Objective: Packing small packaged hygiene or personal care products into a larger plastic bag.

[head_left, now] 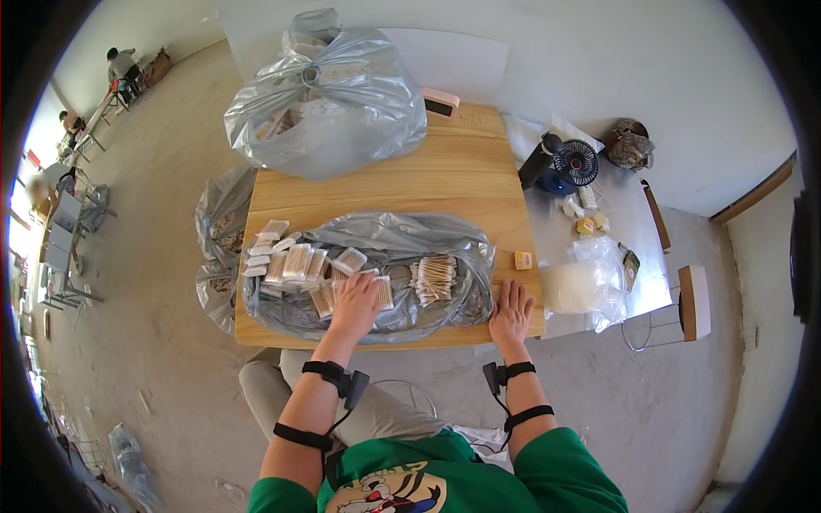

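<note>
Left hand [354,304] touches swab packs [298,262] (several) — palm down.

Table [462,192]: honey-yellow wood, brown grain
Open bag [385,227], on the table: shiny silver-grey
Packets [297,262], on the table's left: tan-and-white stripes
Loose swabs [434,280], on the table's right half: pale tan, white tips
Small box [522,260], at the table's right edge: yellow
Tied bag [342,111], at the table's far end: translucent grey
Fan [575,162], right of the table: black
Shirt [547,479], before the table: green, cartoon print
</note>
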`<state>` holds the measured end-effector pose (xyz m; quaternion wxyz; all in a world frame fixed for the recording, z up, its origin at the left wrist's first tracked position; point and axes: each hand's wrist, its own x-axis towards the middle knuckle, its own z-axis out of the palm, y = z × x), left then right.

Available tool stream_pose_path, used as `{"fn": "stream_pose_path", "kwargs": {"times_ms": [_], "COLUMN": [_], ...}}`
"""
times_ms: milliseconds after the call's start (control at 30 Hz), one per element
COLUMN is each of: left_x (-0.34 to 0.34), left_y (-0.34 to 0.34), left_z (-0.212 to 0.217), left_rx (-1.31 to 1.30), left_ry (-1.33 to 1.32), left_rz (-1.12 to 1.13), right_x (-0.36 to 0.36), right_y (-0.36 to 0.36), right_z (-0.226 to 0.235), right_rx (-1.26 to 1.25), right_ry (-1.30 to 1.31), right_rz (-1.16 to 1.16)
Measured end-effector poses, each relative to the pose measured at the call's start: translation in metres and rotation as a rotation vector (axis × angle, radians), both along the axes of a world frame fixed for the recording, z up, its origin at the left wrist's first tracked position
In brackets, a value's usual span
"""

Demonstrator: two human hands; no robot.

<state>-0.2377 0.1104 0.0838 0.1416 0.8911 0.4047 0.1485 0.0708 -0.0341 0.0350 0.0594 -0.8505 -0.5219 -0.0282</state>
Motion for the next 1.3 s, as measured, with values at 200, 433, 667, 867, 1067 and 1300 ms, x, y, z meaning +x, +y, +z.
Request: {"fn": "stream_pose_path", "kwargs": {"times_ms": [200, 433, 667, 867, 1067, 1300], "left_x": [0.017, 0.028, 0.051, 0.040, 0.040, 0.039], "left_y": [-0.007, -0.009, -0.038, -0.042, -0.043, -0.040], "left_z": [0.002, 0.035, 0.026, 0.023, 0.047, 0.029], "left_rx": [-0.014, -0.241, -1.045, -1.266, -1.451, -1.442], "left_ry": [0.096, -0.340, -1.121, -0.980, -0.905, -0.923], "left_rz": [0.062, 0.184, 0.125, 0.288, 0.375, 0.442], "right_x": [0.013, -0.036, -0.138, -0.143, -0.133, -0.131], "right_y": [0.003, -0.002, 0.042, 0.044, 0.036, 0.034], "right_z": [-0.008, 0.058, 0.111, 0.109, 0.088, 0.100], "right_rx": [0.220, 0.534, 0.637, 0.541, 0.596, 0.655], "right_ry": [0.160, 0.247, 1.244, 0.807, 0.627, 0.480], "right_rz": [-0.034, 0.066, 0.426, 0.581, 0.593, 0.633]}}
